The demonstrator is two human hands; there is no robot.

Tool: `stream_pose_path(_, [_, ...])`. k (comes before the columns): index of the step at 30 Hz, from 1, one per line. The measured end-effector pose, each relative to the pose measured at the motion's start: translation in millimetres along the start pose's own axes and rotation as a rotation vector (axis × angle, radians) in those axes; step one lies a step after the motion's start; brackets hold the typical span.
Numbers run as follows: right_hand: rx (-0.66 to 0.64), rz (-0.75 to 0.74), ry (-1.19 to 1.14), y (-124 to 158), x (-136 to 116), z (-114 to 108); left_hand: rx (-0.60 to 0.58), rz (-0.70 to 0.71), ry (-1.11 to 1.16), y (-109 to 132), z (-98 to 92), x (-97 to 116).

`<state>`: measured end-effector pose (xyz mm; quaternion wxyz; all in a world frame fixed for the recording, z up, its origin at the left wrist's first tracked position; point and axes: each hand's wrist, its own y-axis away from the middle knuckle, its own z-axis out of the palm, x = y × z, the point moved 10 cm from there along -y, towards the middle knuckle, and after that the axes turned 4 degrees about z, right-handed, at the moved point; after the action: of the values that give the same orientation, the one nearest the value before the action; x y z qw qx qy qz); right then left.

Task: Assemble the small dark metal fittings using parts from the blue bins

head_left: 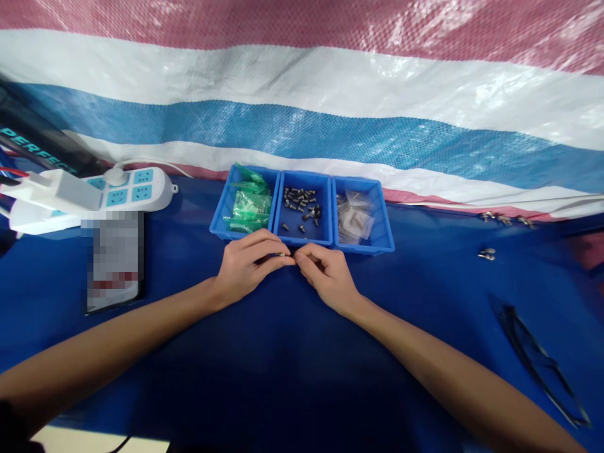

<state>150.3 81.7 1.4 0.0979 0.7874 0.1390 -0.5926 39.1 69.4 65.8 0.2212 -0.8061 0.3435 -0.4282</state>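
My left hand (248, 264) and my right hand (326, 275) meet at the fingertips just in front of three blue bins. A small shiny metal piece (282, 254) shows between the thumb and fingers of my left hand; its kind is too small to make out. My right hand is closed in a pinch, and whatever lies in its fingertips is hidden. Behind the hands, the middle bin (307, 238) contains several dark-headed screws (302, 200). Green plastic packets (250, 204) fill the left bin (221, 220), while small clear bags (355, 217) lie in the right bin (384, 220).
At left are a white power strip (158, 189) with plugs and a phone (116, 261). Small metal parts (487, 253) lie at right, with more (504, 219) along the back edge. Black-framed glasses (542, 362) rest near the right. A striped plastic sheet (302, 75) hangs behind.
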Motion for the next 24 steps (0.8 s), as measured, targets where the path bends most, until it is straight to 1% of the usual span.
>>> stream_pose_path(5, [-0.017, 0.001, 0.009, 0.3, 0.0, 1.9, 0.003, 0.038, -0.009, 1.5, -0.4, 1.5])
stream_pose_path(9, [-0.028, 0.005, 0.009, 0.7, 0.8, 2.9, -0.022, -0.014, 0.04, 2.6, 3.0, -4.1])
stream_pose_path(12, [-0.024, 0.002, 0.01, 0.7, 0.7, 2.5, -0.043, -0.021, 0.071, 2.2, 6.0, -4.8])
stream_pose_path(18, [-0.023, 0.002, 0.023, -0.1, 0.9, 2.5, -0.025, -0.057, 0.02, 3.1, 4.6, -10.9])
stream_pose_path(24, [-0.025, 0.007, 0.017, -0.2, 1.3, 2.9, -0.011, -0.05, 0.055, 3.4, 2.1, -8.5])
